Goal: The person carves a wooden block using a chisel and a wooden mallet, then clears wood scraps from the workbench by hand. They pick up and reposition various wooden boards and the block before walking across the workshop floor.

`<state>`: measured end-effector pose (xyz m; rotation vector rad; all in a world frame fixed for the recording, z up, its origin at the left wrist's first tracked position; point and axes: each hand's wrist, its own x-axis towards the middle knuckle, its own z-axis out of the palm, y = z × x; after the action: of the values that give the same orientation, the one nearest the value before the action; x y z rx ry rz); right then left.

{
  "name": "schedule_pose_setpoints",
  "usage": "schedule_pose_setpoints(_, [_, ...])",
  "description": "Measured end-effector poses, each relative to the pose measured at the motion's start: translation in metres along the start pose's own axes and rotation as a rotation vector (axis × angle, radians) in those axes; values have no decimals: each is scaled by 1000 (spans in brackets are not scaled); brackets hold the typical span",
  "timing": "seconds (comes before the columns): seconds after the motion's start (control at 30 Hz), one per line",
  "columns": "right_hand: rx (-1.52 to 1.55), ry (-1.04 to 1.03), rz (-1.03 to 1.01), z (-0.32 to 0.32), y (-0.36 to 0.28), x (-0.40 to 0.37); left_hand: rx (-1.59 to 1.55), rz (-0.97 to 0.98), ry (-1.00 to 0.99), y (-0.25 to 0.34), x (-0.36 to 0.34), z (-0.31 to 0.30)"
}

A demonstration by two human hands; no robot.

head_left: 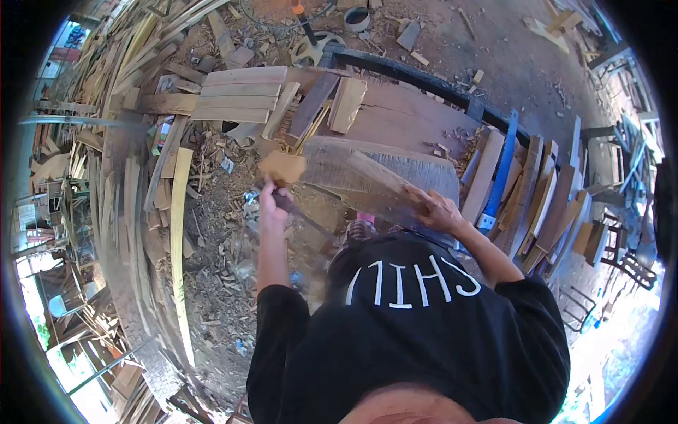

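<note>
My left hand [277, 201] is closed on a tool with a broad tan wooden end [282, 168] above the fingers and a dark narrow strip [311, 220] slanting down toward my legs. Blur hides exactly what kind of tool it is. On the other side, my right hand [438, 212] grips the near end of a narrow wooden plank [381, 172]. The plank lies slantwise over a thick, weathered wooden board [417, 167] in front of me, its far end pointing up and left.
Cut boards [240, 92] lie side by side at the back left. A blue hand saw [503, 169] rests among several wood pieces at right. A long pale strip [179, 247] stretches along the left. Wood chips [212, 268] and scraps cover the ground. Behind the work surface runs a dark beam [402, 71].
</note>
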<state>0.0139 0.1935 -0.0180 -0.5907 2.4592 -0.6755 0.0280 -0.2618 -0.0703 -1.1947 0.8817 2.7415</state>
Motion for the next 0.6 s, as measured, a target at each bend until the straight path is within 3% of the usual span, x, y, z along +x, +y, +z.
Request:
schedule_pose_setpoints(0.03, [29,-11,39,-6,5,-8,-8,-1,-11,-11,-4,26])
schedule_pose_setpoints(0.1, [46,-19,87,-10,11,-25,641,302,58,-38,-20,79])
schedule_pose_setpoints(0.13, [164,112,117,-8,13,-35,630,297,50,-53,-23,99])
schedule_pose_setpoints(0.17, [280,242,142,-8,16,-43,933,749,-177,-68,-26,116])
schedule_pose_setpoints(0.2, [264,239,143,-8,19,-51,1214,1212,-410,-81,-30,129])
schedule_pose_setpoints(0.23, [313,342,168,-6,20,-58,1201,1213,-405,-94,-37,140])
schedule_pose_setpoints(0.3, [405,454,262,-9,17,-70,1910,1079,-588,-113,-49,152])
schedule_pose_setpoints(0.4, [520,451,296,3,33,-82,1939,1085,-668,-141,-32,139])
schedule_pose_setpoints(0.43, [487,448,299,1,33,-88,1956,961,-654,-141,-32,138])
schedule_pose_setpoints(0.47, [486,445,301,0,32,-94,1954,958,-653,-141,-34,135])
schedule_pose_setpoints(0.6, [470,499,295,-1,32,-100,1728,1131,-649,-115,-52,153])
